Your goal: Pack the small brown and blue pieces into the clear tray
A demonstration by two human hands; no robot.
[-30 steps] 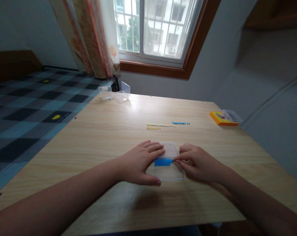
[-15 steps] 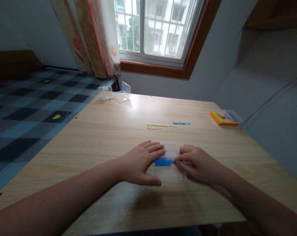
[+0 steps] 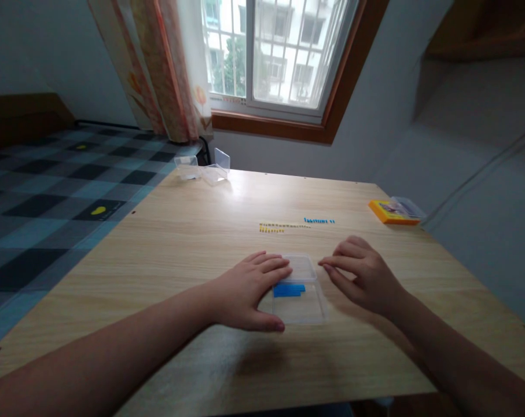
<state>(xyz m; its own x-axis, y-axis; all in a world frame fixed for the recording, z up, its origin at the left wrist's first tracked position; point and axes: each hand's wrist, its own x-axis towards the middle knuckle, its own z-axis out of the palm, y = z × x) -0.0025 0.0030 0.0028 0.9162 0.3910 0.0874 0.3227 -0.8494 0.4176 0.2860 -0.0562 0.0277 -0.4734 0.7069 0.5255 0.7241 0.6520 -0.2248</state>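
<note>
A clear plastic box [image 3: 300,311] lies opened flat on the table, its lid half [image 3: 303,267] on the far side. Inside the near half, small blue pieces [image 3: 288,290] sit packed in rows along the hinge side. My left hand [image 3: 256,292] rests with outstretched fingers over the box's left edge, the thumb at the near corner. To the right of the box, my right hand [image 3: 360,275] is raised a little, thumb and index finger pinched together. Whatever may be between those fingertips is too small to make out.
Beyond the box, small yellow pieces [image 3: 271,230] and blue pieces [image 3: 318,220] stand in rows on the wooden table [image 3: 179,260]. Clear open boxes [image 3: 214,174] are at the far left corner. A yellow-orange box [image 3: 395,212] sits by the right edge.
My right hand has left the blue pieces in the box and moved up and to the right, still pinched. My left hand has stayed on the box.
</note>
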